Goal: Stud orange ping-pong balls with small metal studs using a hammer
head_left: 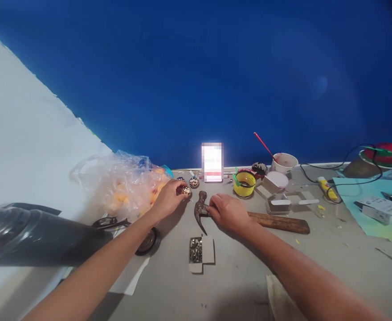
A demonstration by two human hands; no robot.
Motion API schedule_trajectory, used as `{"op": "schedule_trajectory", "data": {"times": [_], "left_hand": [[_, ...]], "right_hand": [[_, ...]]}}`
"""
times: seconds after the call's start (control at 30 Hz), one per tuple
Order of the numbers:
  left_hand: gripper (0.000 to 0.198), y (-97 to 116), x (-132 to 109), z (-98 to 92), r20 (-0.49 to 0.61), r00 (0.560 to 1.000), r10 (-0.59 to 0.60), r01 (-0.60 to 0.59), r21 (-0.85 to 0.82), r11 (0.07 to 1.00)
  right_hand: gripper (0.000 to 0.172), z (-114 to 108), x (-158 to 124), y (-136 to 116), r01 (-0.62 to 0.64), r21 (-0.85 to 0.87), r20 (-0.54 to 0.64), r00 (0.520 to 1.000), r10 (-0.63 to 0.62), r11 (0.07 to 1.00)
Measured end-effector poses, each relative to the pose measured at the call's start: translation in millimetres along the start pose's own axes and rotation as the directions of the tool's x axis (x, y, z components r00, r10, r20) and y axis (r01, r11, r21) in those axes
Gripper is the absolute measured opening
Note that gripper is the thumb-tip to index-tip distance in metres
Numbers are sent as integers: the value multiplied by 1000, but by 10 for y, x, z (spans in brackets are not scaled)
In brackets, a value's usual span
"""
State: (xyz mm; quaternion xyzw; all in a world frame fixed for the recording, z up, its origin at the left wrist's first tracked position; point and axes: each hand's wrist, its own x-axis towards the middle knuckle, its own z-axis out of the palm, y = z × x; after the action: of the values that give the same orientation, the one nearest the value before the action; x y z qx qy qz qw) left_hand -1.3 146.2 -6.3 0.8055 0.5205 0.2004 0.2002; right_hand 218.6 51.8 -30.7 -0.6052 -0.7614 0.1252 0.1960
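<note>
My left hand has its fingers closed on a shiny gold-and-silver studded ball near the back of the table. Just behind it sits a similar studded ball, and part of another shows by my fingertips. My right hand is wrapped round the handle of a claw hammer, close to its head. The hammer lies across the table, head to the left and claw toward me. In front of the head is an open small cardboard box filled with small shiny metal pieces.
A clear plastic bag with orange things and a dark wrapped roll lie left. At back right are a yellow tin, a white cup with a red stick, and a glue stick. A lit screen stands against the wall.
</note>
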Motion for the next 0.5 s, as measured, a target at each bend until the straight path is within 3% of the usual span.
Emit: {"op": "schedule_trajectory", "data": {"times": [0.5], "left_hand": [[29, -3, 26, 22, -4, 998, 60, -57, 247, 967]], "right_hand": [[22, -23, 2, -7, -20, 4, 44, 999, 20, 1000]]}}
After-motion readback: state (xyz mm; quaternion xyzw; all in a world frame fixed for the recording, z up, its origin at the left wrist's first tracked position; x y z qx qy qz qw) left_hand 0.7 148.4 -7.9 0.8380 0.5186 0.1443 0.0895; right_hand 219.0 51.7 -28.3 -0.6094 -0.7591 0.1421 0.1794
